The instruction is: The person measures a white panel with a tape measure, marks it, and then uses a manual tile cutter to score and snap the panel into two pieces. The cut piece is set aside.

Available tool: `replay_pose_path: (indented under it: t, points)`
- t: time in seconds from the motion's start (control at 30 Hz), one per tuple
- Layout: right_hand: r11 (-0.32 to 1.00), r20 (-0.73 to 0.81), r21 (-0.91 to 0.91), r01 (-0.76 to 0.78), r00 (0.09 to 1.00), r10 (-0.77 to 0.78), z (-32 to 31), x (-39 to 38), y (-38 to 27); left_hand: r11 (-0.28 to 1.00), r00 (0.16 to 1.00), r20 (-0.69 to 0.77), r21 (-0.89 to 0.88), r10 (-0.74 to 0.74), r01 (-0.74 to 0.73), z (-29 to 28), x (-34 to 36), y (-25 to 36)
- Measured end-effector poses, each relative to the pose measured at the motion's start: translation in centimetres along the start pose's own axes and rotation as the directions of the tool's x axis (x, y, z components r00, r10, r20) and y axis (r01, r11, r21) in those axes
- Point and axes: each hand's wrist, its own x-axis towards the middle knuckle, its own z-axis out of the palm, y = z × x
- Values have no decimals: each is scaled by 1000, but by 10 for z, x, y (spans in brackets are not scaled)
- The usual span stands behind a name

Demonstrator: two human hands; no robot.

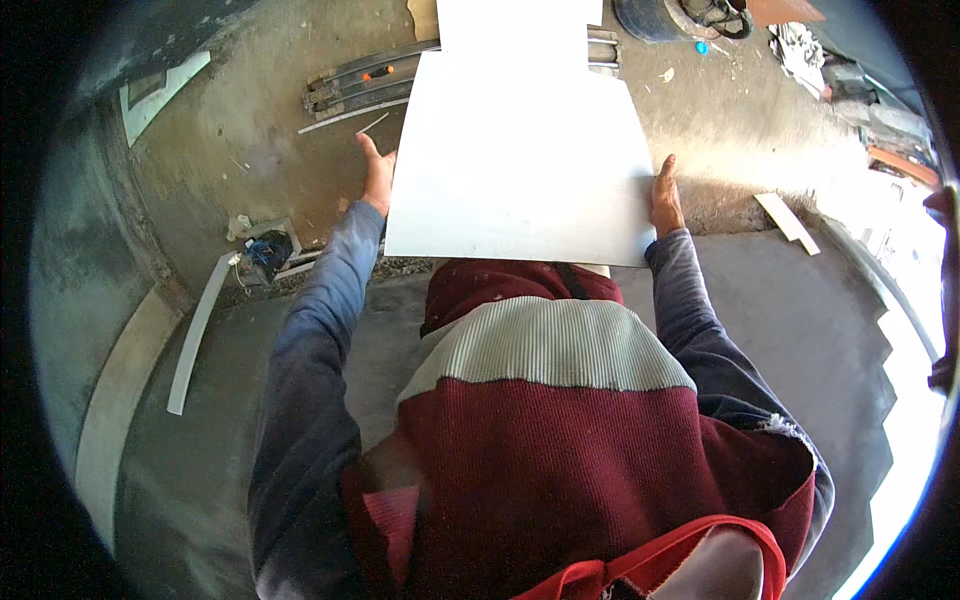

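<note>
A large, smooth white panel [520,170] is held out in front of my body. My left hand [378,178] grips its left edge, the thumb pointing up beside the panel and the fingers hidden behind it. On the opposite edge, my right hand [667,203] holds the panel in a like way. Beyond its far edge appears a narrower white piece [513,25]; I cannot tell whether the two are joined. The panel partly covers some long grey slatted boards [375,80] on the floor, where a small orange-and-black tool [378,72] lies.
A dark tub [650,18] stands at the far right, with a small blue cap [701,47] near it. White offcuts [790,222] lie on the right. To the left are a dark box with wires [265,256] and a long white strip [200,335]. A wall [80,250] rises at the left.
</note>
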Motion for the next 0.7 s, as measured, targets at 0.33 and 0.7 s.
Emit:
replay_pose_path:
  t: [0.33, 0.7]
  points:
    - [296, 226, -815, 498, 744, -629, -7, 23, 114, 993, 992, -56, -31, -111, 110, -35, -9, -20]
    - [616, 126, -715, 330, 928, -350, -30, 57, 204, 860, 941, -189, 386, -281, 335, -108, 30, -94]
